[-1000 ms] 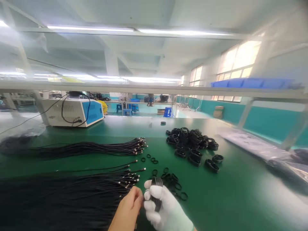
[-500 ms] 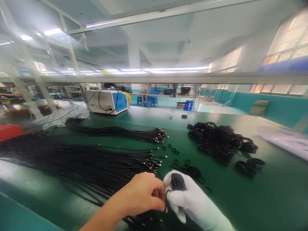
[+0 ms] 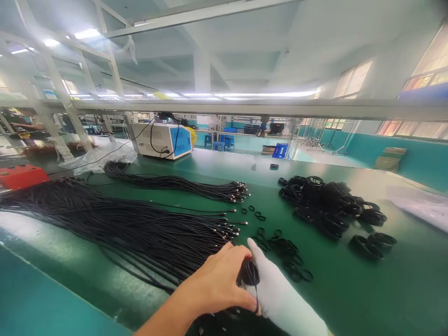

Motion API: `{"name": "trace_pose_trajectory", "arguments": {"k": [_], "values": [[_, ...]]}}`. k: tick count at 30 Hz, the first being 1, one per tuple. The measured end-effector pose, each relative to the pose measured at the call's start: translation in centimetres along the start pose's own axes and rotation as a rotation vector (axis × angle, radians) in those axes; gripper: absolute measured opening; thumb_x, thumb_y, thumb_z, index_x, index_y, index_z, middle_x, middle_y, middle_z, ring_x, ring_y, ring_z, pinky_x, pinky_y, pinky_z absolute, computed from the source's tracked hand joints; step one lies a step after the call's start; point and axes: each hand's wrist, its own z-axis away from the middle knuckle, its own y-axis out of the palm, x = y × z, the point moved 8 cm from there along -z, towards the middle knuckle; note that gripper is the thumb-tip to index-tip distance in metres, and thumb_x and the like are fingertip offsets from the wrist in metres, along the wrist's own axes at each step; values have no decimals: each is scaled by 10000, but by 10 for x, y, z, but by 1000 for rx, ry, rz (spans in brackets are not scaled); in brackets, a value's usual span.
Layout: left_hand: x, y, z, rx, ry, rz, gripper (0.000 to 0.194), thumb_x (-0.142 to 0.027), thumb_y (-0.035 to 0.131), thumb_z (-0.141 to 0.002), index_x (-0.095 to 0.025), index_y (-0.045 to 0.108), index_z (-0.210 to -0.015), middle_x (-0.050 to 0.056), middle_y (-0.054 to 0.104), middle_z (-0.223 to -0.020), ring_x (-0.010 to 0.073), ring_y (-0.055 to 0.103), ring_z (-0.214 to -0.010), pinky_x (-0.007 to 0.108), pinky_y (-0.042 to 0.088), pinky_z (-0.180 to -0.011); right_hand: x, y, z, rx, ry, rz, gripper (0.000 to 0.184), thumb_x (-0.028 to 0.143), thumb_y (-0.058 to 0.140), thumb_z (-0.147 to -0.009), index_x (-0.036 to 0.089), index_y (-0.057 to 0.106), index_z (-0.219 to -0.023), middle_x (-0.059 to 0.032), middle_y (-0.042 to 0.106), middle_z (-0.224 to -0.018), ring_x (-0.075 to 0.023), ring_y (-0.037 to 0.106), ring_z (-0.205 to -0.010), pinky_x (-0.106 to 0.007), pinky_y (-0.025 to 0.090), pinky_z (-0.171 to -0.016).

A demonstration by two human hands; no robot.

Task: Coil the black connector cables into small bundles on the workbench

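Coil [image 3: 250, 271] lies between both hands: gloved right hand [image 3: 280, 290] grasps it; left hand [image 3: 224, 279] pinches a band [image 3: 256, 297] below.

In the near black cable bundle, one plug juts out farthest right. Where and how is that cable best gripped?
Probably at its plug, pinched from above and its right: it protrudes past the other ends of the near black cable bundle, with green tabletop showing beside it. Farther back, the cable lies crowded among others, likely harder to single out.

Teal lower wall [image 3: 423, 163], blue stools [image 3: 280, 150]
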Motion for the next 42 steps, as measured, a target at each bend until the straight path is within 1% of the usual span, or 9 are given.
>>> {"name": "trace_pose_trajectory", "arguments": {"k": [4, 8, 12, 15, 20, 29, 32, 37, 42], "values": [[5, -3, -10, 129, 11, -115, 408, -360, 723, -527, -213, 640, -899, 24, 614, -839, 246, 562, -769, 312, 420, -652, 15, -5, 5, -67, -57, 66, 827, 157, 651, -566, 214, 386, -1348, -65, 657, -963, -271, 613, -904, -385, 455, -820], [13, -1, -21, 264, 42, 86, 177, -237, 475, -720, -203, 648, -725, -12, 650, -688, 163, 563, -623, 243, 405, -564, 51, -23, 17, -155, -163, 102, 334, 191, 644, -620, 243, 642, -950, -69, 612, -992, -249, 578, -867, -395, 446, -797], [17, 13, -18, 222, 18, 101, 224, -199, 419, -738, -198, 614, -627, -8, 644, -609, 144, 557, -586, 230, 394, -544, 64, -11, 29, 206, -189, -502, 352, 217, 729, -557, 229, 565, -869, -68, 496, -1213, -125, 571, -614, -245, 435, -463], [17, 20, -8, 226, -61, 319, 150, -221, 477, -728, -179, 603, -658, -2, 630, -574, 119, 498, -495, 225, 382, -495, 64, -6, 37, 450, -192, -929, 477, 330, 750, -592, 246, 485, -979, -58, 607, -1012, -49, 468, -388, -166, 292, -311], [6, -7, 1, -24, -60, 915, 174, -162, 641, -633, -153, 542, -776, -3, 638, -664, 106, 545, -552, 229, 441, -544, 64, -7, 39, 511, -232, -1011, 515, 436, 758, -618, 258, 436, -979, -31, 659, -763, -64, 476, -365, -152, 293, -335], [-6, 4, -12, -190, -47, 1032, 169, -154, 693, -640, -136, 552, -731, -28, 588, -570, 81, 507, -503, 192, 370, -512, 62, -2, 34, 462, -241, -936, 545, 360, 755, -644, 238, 448, -1077, -25, 648, -650, -83, 504, -399, -146, 301, -377], [-5, -10, -13, -308, 18, 1083, 157, -160, 670, -673, -153, 546, -769, -6, 632, -681, 88, 518, -554, 211, 408, -574, 60, -7, 30, 427, -252, -949, 572, 307, 709, -676, 238, 437, -1175, -27, 647, -686, -89, 508, -412, -169, 335, -382], [-23, -50, 4, -455, 131, 655, 230, -167, 571, -744, -201, 627, -965, 36, 661, -988, 158, 555, -803, 261, 428, -733, 57, -6, 29, 443, -196, -965, 722, 309, 704, -655, 201, 392, -1297, -32, 645, -690, -96, 505, -422, -187, 342, -379], [-47, -34, -3, -35, 210, 316, 342, -162, 596, -704, -269, 678, -1018, 1, 662, -917, 163, 547, -804, 242, 429, -687, 51, 16, 39, 674, -91, -1052, 656, 467, 632, -708, 104, 455, -1223, -57, 626, -633, -101, 517, -394, -178, 368, -359]]}}
